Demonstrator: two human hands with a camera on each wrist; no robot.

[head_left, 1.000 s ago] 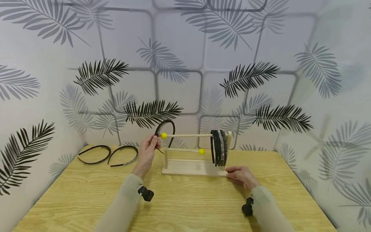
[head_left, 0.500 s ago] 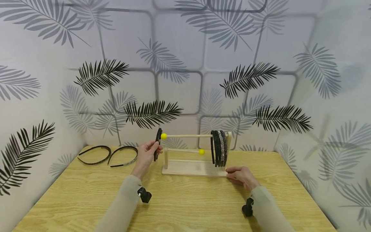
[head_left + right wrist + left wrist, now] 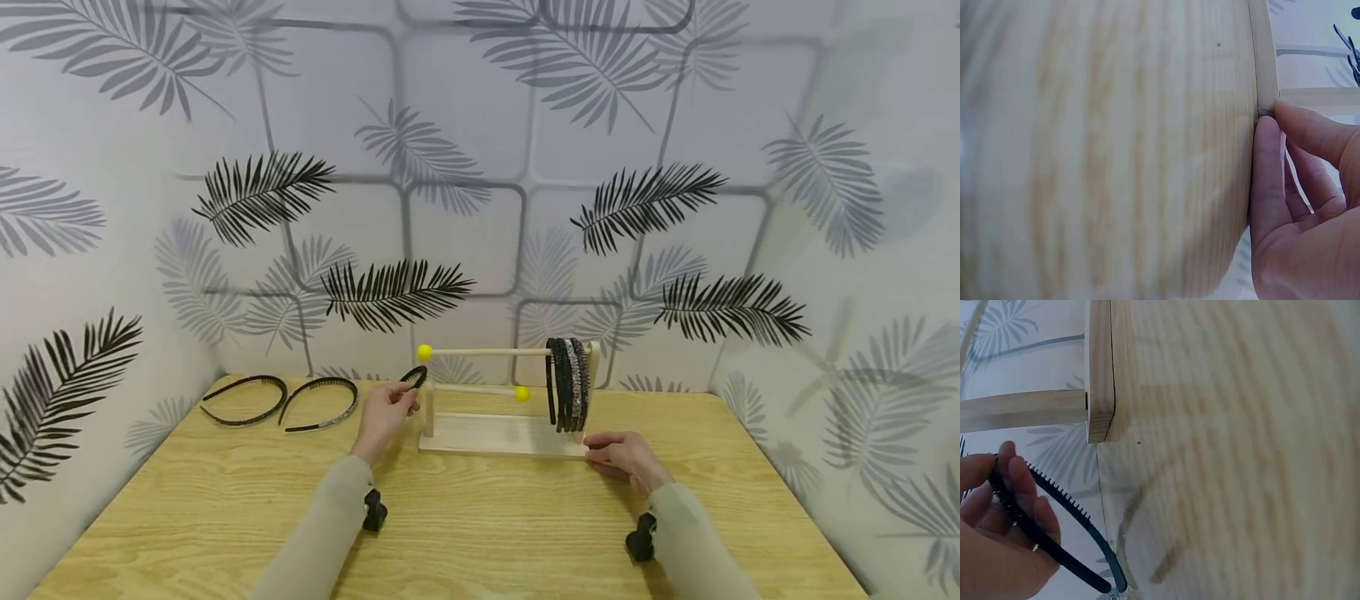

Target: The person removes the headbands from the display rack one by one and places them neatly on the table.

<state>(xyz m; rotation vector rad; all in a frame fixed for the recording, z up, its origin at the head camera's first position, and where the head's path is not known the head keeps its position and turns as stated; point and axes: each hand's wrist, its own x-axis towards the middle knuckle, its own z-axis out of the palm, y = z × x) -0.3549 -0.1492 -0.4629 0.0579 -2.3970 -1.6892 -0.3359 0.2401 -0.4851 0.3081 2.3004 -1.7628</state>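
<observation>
My left hand holds a black toothed headband just left of the wooden stand. In the left wrist view the fingers curl round one arm of the headband, its two ends pointing down toward the table. At the other end, my right hand pinches the stand's front right corner between thumb and finger, the fingers low at the tabletop in the right wrist view. Several dark and glittery headbands hang together at the right end of the upper rod.
Two more headbands lie on the table to the left, a plain dark one and one with a glittery section. Yellow balls cap the upper rod and the lower rod. A patterned wall stands close behind.
The headband in my left hand has turned from upright beside the upper rod's yellow ball to edge-on, then dropped lower and tilted back. My right hand stays on the stand's corner.
</observation>
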